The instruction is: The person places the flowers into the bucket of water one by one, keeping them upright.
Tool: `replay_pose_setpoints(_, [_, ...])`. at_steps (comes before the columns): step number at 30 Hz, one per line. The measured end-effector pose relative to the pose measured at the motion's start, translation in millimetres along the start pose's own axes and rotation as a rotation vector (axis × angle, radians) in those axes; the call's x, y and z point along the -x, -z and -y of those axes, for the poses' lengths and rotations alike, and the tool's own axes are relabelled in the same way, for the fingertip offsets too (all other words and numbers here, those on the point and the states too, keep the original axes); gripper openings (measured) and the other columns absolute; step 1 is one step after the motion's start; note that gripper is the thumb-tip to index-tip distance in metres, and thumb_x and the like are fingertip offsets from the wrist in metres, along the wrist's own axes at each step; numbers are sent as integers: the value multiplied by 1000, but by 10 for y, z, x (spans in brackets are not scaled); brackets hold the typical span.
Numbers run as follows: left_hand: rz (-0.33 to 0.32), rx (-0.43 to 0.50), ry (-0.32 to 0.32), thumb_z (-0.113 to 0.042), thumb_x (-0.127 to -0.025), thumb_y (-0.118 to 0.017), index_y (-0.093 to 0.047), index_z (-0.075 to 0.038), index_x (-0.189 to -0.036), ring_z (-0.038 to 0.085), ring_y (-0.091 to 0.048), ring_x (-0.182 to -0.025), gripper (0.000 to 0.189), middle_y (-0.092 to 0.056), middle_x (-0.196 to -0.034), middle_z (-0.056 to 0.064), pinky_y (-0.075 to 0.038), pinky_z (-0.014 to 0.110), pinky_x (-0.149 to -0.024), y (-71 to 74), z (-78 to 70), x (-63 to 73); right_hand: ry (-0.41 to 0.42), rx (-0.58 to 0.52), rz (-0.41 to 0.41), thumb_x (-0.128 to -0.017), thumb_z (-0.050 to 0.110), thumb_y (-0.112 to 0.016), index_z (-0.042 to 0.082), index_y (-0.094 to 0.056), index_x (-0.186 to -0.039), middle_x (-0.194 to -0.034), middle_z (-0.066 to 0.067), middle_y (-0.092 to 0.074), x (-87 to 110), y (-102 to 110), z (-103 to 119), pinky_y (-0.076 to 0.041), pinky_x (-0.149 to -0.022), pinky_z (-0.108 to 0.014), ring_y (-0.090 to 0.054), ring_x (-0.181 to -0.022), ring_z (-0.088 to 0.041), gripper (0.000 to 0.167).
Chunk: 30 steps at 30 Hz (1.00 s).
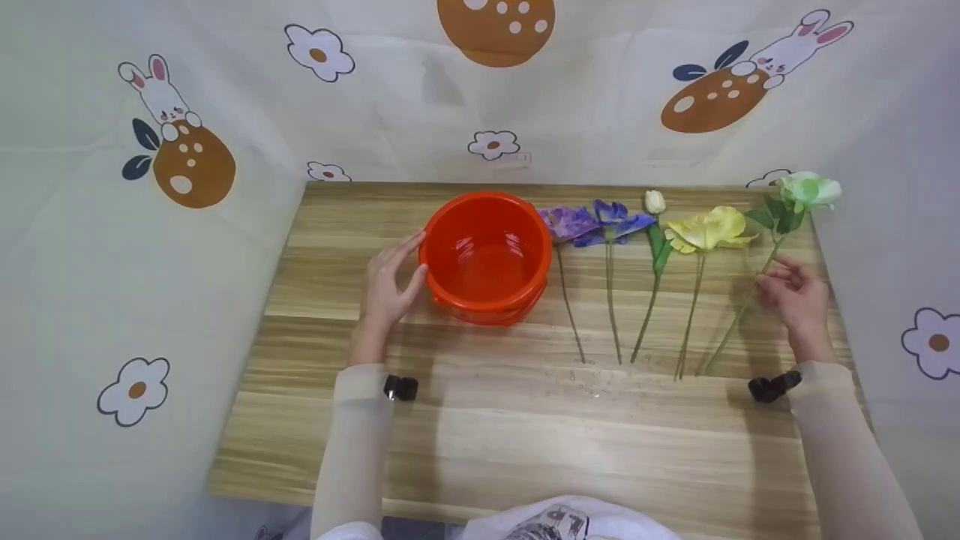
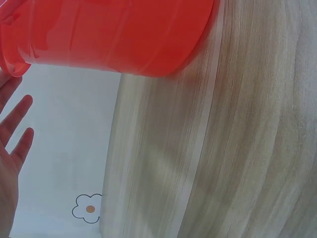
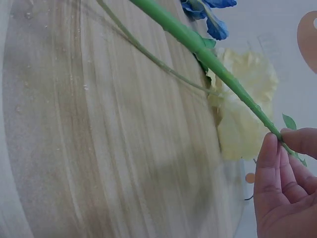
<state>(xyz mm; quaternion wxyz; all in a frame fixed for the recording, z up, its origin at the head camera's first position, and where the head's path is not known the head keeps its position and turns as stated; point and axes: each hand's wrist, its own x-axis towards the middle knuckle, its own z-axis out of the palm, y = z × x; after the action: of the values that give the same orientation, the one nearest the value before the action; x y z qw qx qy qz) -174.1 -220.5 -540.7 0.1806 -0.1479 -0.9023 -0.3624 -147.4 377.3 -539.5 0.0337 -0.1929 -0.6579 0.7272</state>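
Observation:
On the wooden table stands a red bucket [image 1: 487, 255], with no flowers inside it. My left hand [image 1: 391, 281] rests against the bucket's left rim, its fingers spread and fairly straight. Those fingers [image 2: 19, 116] show at the edge of the left wrist view, below the bucket's rim. With thumb and fingertips, my right hand [image 1: 801, 300] pinches the green stem of an artificial flower [image 1: 808, 192] with a pale green-white bloom. In the right wrist view that stem [image 3: 208, 58] slants across, and its bloom is out of sight. A yellow flower [image 1: 711, 229] lies just left of it.
Between bucket and yellow flower lie a purple flower [image 1: 568, 224], a blue-violet flower [image 1: 611, 223] and a white tulip [image 1: 655, 202], stems toward me. Water drops [image 1: 596, 391] dot the table [image 1: 525, 442]. A printed curtain [image 1: 405, 90] hangs behind and at the sides.

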Motion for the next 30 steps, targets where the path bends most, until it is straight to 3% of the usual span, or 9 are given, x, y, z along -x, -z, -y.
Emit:
replay_pose_setpoints(17, [-7,2,-8,-30,-95,-60,-59,-19,-140,23,-56,-133,47,-60,-143,0,-41,47,-114,-14,16,0,58,-65,38,-89,-12,-60,11,-56,-114,-85,7,-68,61,-128,91,-57,-62,-13,-69,-72,-2,34])
replay_pose_setpoints(22, [-5,7,-2,-29,-94,-60,-58,-20,-141,26,-56,-134,47,-60,-144,4,-40,52,-113,-20,14,5,79,-60,46,-89,-13,-59,11,-57,-113,-85,7,-69,63,-148,89,-56,-61,-12,-68,-72,-1,34])
replay_pose_setpoints(30, [-16,15,-15,-29,-94,-59,-58,-21,-141,22,-55,-134,47,-60,-144,-1,-41,48,-114,-16,11,11,107,-78,71,-89,-13,-61,9,-58,-115,-87,5,-70,84,-181,88,-57,-63,-14,-68,-74,-4,35])
